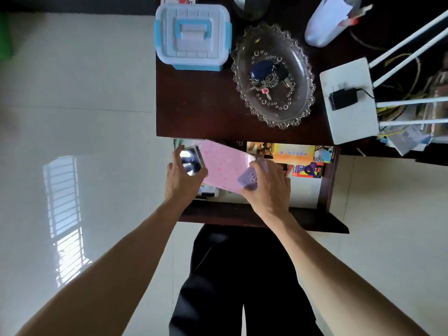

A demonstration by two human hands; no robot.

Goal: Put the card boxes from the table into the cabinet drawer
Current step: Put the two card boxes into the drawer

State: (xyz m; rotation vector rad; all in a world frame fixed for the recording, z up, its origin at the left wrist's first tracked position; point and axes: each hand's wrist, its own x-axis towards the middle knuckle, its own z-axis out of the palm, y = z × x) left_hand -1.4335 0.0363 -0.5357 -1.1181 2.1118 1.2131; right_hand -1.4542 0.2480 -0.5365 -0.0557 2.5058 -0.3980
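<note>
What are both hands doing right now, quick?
The left hand is closed, holding a shiny dark card box.
The right hand is closed, holding a purple card box.

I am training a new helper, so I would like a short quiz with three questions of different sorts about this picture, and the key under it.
1. True or false: the left hand grips a dark card box over the open drawer.
2. What lies in the glass dish on the table?
A. keys
B. coins
C. scissors
3. Short answer: which of the hands grips the purple card box?

Key
1. True
2. A
3. The right hand
</note>
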